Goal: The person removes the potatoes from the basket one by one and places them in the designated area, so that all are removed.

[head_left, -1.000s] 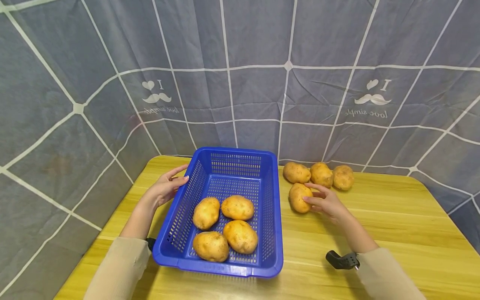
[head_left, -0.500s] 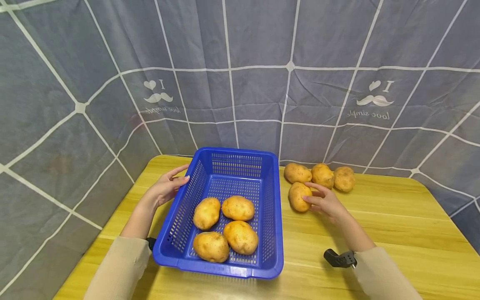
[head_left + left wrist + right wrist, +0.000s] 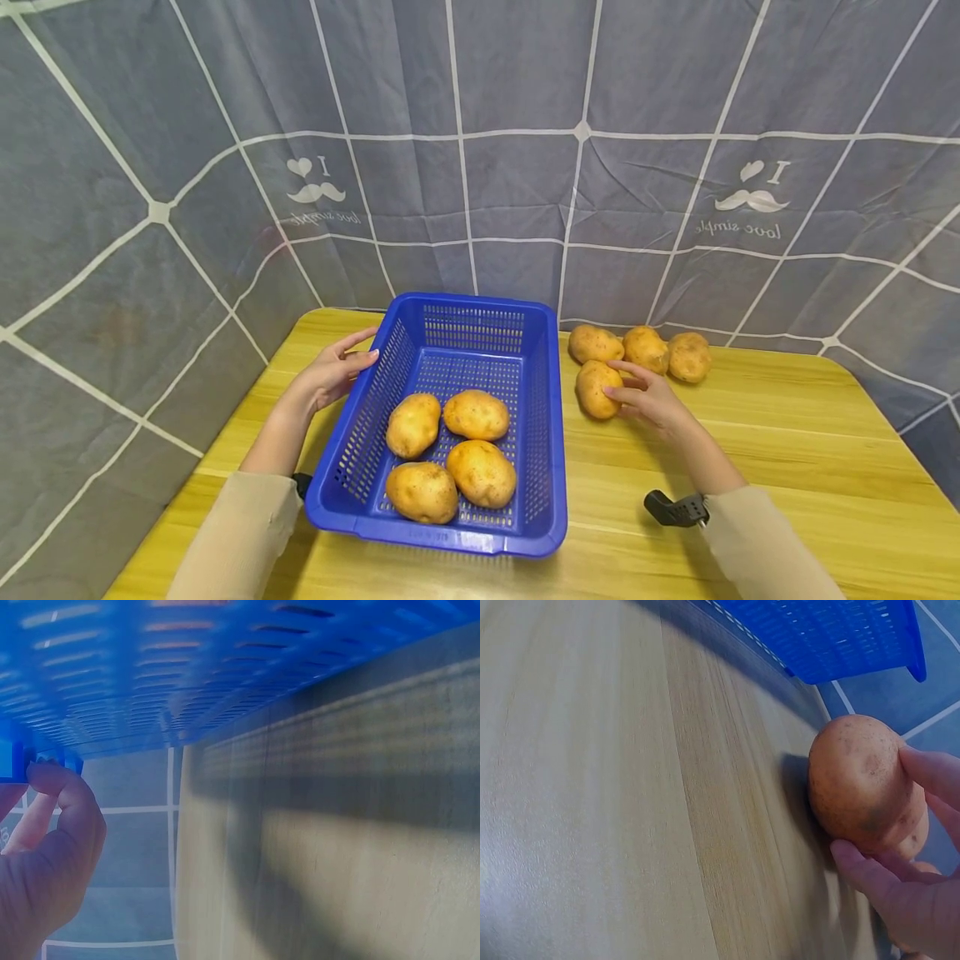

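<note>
A blue plastic basket with slotted walls stands in front of me, several potatoes lying in its near half, one of them this potato. My left hand holds its left rim; in the left wrist view the thumb bends up to the rim. To the right of the basket, my right hand grips a potato between thumb and fingers. That potato sits close over the tabletop in the right wrist view, thumb on its near side, fingers on the other.
Behind the gripped potato, three more lie in a row by the curtain: a left potato, a middle potato and a right potato. A grey checked curtain borders the wooden table at the back and left.
The right hand and its potato have shifted slightly away from me, towards the row at the back. The left hand and the basket hold their place.
</note>
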Demonstrator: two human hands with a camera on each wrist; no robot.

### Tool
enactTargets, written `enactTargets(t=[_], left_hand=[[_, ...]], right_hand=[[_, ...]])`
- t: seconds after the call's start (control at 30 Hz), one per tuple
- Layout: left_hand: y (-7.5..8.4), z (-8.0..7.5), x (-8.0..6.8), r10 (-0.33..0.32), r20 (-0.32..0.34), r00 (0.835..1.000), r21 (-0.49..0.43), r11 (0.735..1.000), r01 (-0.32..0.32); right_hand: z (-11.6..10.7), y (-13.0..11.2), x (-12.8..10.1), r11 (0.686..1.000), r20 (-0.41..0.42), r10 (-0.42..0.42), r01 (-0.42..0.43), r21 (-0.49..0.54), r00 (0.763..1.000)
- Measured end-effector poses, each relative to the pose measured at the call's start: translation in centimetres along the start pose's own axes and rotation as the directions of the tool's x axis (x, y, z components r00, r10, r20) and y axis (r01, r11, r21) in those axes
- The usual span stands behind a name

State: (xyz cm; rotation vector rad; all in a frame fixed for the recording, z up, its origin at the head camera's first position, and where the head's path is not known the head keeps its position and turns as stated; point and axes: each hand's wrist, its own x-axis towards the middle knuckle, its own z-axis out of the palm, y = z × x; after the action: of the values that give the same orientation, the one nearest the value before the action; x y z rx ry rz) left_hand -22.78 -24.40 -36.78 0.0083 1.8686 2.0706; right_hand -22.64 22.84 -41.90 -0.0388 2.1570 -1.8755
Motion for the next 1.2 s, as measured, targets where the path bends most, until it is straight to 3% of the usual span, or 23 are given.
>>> enactTargets(t=[0.67, 1.2], left_hand=[[0.5, 0.0, 0.1, -0.012, -0.016, 1.0, 0.012, 1.0, 0.012], [0.2, 0.1, -0.1, -0.021, -0.023, 1.0, 0.015, 1.0, 0.021]], right_hand=[[-0.2, -1.0, 0.3, 0.998, 0.012, 0.041, -0.041, -0.05, 0.999], [-1.3, -2.3, -0.3, 0.998, 0.051, 0.015, -0.011, -0.064, 0.999]])
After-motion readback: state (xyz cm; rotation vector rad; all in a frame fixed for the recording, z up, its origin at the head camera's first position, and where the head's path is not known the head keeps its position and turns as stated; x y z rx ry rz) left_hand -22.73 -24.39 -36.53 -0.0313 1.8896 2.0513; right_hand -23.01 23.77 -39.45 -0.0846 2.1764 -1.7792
